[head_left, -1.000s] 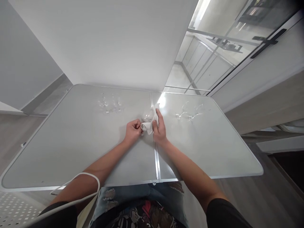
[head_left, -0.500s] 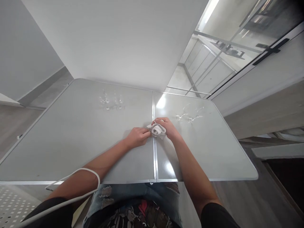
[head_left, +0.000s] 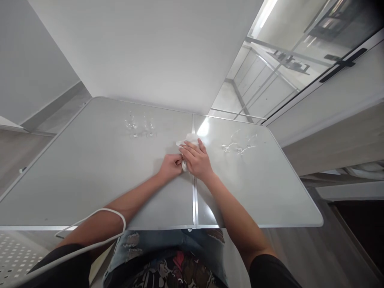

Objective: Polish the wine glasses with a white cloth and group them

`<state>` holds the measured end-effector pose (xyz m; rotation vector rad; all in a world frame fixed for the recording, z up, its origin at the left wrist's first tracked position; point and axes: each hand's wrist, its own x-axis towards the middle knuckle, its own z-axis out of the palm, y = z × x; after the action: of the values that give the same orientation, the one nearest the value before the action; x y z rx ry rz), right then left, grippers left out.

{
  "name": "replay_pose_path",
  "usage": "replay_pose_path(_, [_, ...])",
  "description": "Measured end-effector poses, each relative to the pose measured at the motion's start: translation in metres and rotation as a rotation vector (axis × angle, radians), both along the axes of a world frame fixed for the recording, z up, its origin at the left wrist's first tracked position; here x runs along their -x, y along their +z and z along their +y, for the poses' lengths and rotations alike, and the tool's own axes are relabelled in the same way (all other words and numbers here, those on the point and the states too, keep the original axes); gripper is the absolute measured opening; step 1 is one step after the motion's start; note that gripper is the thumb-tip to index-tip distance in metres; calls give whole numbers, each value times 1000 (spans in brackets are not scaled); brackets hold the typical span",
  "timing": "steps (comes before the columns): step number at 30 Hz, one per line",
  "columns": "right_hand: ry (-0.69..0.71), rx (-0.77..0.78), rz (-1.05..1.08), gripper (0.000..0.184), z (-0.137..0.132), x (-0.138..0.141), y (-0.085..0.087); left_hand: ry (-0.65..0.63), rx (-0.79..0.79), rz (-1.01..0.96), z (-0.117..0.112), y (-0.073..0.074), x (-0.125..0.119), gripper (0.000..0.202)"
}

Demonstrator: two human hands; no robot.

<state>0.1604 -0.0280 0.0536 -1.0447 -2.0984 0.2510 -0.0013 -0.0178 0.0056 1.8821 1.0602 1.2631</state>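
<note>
My right hand [head_left: 196, 160] lies over a crumpled white cloth [head_left: 192, 139], fingers close together and bent around it. Part of the cloth sticks out past the fingertips, and another bit shows below, between the hands. Against its left side, my left hand [head_left: 171, 166] is closed in a fist, thumb and forefinger curled. What that fist grips is hidden by the fingers and cloth. Both hands are just above the table, near its metal seam. Farther back on the left are two clear stemmed glasses [head_left: 135, 135]; two more clear stemmed glasses [head_left: 225, 148] are on the right.
The light grey table [head_left: 90, 168] has a metal edge and a centre seam [head_left: 194, 200]. Behind it rises a white wall [head_left: 150, 52], with glass panels [head_left: 270, 76] at the right. A white cable [head_left: 90, 250] loops across my left forearm.
Both hands have shifted slightly left with the cloth. My right hand has turned from the cloth's right side to over its top, and the rolled bundle now looks flatter and more spread.
</note>
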Motion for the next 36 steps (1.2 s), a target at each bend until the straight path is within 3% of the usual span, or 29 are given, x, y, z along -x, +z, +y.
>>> replay_pose_path(2, [-74, -2, -104, 31, 2, -3, 3, -44, -144, 132, -2, 0, 1, 25])
replay_pose_path(4, [-229, 102, -63, 27, 5, -7, 6, -73, -257, 256, -4, 0, 2, 18])
replay_pose_path(7, [-382, 489, 175, 29, 11, -19, 8, -157, -336, 376, -7, 0, 5, 18])
replay_pose_path(10, [-262, 944, 554, 27, 20, -35, 5, -189, -283, 350, -10, 0, 4, 30])
replay_pose_path(12, [-146, 1088, 818, 28, 25, -40, 0, -164, -199, 249, -11, 1, 1, 41])
replay_pose_path(14, [-134, 1055, 1048, 33, 27, -36, -7, -127, -82, 112, -10, 3, -2, 46])
replay_pose_path(17, [-185, 852, 1219, 40, 23, -11, -21, -78, 179, -117, -8, 5, -6, 34])
replay_pose_path(20, [-158, 706, 1075, 50, 10, 20, -30, -48, 327, -252, -6, 5, -7, 33])
replay_pose_path(25, [63, 595, 598, 72, -7, 32, -31, 91, 255, -406, -2, -4, -10, 47])
replay_pose_path(29, [149, 520, 380, 76, -6, 25, -29, -35, 424, -653, -1, -6, -12, 61])
replay_pose_path(32, [51, 445, 333, 71, -6, 28, -30, -143, 570, -791, -2, -4, -11, 69])
replay_pose_path(36, [-134, 495, 515, 40, -4, 30, -30, -172, 533, -723, -1, 1, -7, 66])
